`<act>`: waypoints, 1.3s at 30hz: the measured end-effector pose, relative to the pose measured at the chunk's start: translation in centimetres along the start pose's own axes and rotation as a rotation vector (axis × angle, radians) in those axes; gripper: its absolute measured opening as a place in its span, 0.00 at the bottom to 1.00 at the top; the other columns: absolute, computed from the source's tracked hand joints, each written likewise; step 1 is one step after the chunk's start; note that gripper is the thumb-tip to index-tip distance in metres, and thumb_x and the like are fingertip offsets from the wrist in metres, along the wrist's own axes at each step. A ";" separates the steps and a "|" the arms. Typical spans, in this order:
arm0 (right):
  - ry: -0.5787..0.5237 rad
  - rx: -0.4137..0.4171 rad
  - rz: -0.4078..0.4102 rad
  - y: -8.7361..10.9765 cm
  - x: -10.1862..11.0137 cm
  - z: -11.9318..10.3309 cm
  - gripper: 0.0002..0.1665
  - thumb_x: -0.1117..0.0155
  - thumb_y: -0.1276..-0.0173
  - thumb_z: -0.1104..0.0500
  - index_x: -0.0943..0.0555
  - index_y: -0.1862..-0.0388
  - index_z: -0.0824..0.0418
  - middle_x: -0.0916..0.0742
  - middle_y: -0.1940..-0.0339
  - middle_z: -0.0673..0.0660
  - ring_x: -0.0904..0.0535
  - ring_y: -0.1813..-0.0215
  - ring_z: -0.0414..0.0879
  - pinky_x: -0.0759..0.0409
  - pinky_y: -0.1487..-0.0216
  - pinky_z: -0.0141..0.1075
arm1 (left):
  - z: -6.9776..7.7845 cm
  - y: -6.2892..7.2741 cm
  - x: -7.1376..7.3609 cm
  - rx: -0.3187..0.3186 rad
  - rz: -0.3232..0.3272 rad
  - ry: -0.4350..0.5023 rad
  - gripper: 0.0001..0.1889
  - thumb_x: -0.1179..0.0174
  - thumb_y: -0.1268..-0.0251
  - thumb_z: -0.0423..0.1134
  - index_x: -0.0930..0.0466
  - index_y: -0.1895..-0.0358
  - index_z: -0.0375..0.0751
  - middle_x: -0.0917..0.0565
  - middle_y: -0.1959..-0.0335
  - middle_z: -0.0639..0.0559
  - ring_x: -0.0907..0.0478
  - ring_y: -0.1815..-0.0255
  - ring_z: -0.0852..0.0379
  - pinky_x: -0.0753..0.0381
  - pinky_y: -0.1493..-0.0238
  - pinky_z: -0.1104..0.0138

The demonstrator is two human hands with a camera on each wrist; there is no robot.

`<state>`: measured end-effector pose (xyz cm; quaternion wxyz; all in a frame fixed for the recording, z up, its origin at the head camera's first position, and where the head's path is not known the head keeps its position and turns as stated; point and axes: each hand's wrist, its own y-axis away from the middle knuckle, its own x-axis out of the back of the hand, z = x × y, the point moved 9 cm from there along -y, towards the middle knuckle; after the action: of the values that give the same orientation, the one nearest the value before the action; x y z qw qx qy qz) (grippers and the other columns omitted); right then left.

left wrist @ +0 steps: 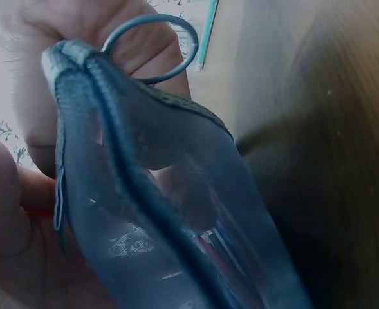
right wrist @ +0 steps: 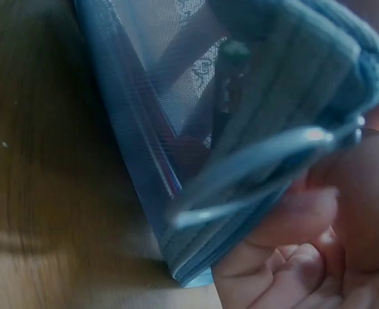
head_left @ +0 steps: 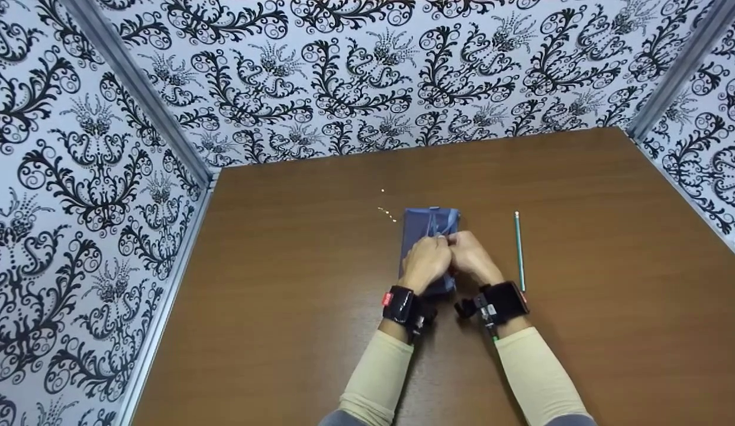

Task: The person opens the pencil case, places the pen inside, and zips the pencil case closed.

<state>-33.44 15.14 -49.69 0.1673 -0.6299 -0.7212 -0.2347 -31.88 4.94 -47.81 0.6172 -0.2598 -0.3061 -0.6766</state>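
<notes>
A blue see-through zip pencil case (head_left: 416, 228) lies on the table under both hands. My left hand (head_left: 426, 260) grips its side near the zip. Right beside it, my right hand (head_left: 473, 257) has curled fingers that hold the case's edge at the zip. In the left wrist view, a ring-shaped zip pull (left wrist: 194, 45) stands out at the case's end. Slim pens or pencils (left wrist: 224, 251) show through the clear wall. The right wrist view shows curled fingers (right wrist: 298, 219) against the fabric rim. How far the zip is drawn cannot be told.
A teal pencil (head_left: 519, 251) lies to the right of the case, by the right wrist strap. Small pale specks (head_left: 386, 213) are on the brown table (head_left: 296, 236) left of the case. Patterned walls (head_left: 367, 77) border the table at the back and sides.
</notes>
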 end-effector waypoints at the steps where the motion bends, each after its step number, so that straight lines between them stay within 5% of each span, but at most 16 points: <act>1: 0.012 0.000 -0.001 0.0 0.0 0.0 0.12 0.45 0.34 0.64 0.17 0.71 0.69 0.23 0.82 0.49 0.28 0.77 0.41 0.29 0.76 0.31 | 0.0 0.0 0.0 -0.002 -0.002 0.000 0.25 0.63 0.22 0.50 0.13 0.55 0.45 0.14 0.50 0.48 0.17 0.48 0.43 0.21 0.51 0.49; 13: -0.099 -0.084 -0.030 0.3 -0.3 0.7 0.09 0.46 0.40 0.68 0.20 0.75 0.64 0.23 0.85 0.49 0.29 0.84 0.39 0.30 0.82 0.30 | 0.0 0.1 0.0 -0.016 -0.009 -0.002 0.26 0.65 0.22 0.50 0.13 0.59 0.46 0.13 0.51 0.49 0.17 0.49 0.44 0.21 0.52 0.51; 28: -0.068 -0.042 -0.049 0.4 0.2 0.4 0.14 0.51 0.43 0.71 0.17 0.69 0.71 0.24 0.88 0.49 0.31 0.86 0.37 0.34 0.85 0.27 | -0.1 -0.1 -0.1 -0.018 -0.018 0.001 0.25 0.64 0.22 0.49 0.16 0.66 0.46 0.13 0.53 0.47 0.17 0.49 0.45 0.21 0.54 0.50; 39: 0.035 -0.079 -0.007 0.6 2.5 0.3 0.15 0.39 0.33 0.62 0.15 0.55 0.71 0.14 0.69 0.57 0.27 0.80 0.38 0.27 0.79 0.30 | -0.2 -0.1 -0.2 -0.002 -0.034 -0.002 0.27 0.66 0.21 0.51 0.14 0.56 0.45 0.14 0.48 0.48 0.18 0.46 0.45 0.21 0.50 0.49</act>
<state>-33.20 17.46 -48.47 0.1541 -0.6294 -0.7104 -0.2746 -31.99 4.93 -48.06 0.6051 -0.2560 -0.3102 -0.6871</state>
